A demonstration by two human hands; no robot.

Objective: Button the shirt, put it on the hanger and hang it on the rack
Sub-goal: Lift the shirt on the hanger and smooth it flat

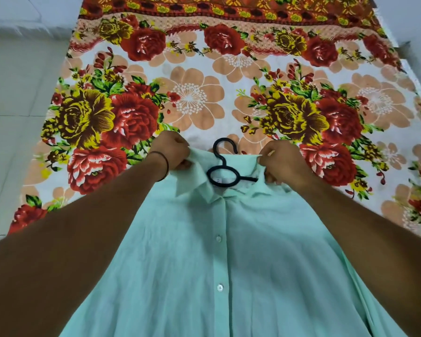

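Both of my hands are closed on the shoulders of the shirt, one at each side of the collar. My left hand has its fingers curled under and pinches a bunch of the pale mint cloth at the left shoulder seam, so that the fabric rises in a soft peak there. My right hand is fisted in the same way on the right shoulder, thumb pressed down over gathered cloth. A thin dark band circles my left wrist.

The shirt is a light, slightly crinkled weave, matte, with fine wrinkles running down from the collar. It lies front up, spread wide toward me, its placket closed and straight, with small round pearly buttons down the middle. The pointed collar folds outward on both sides.

The hanger is black and smooth, of round-section plastic. Its curved hook sticks out past the neck opening onto the bedsheet, and below the hook an oval loop sits inside the collar. One arm of it runs to the right under the cloth; the rest is hidden in the shirt.

The bedsheet beneath is flat printed cotton with large red, yellow and peach flowers. Pale floor tiles show at the left.
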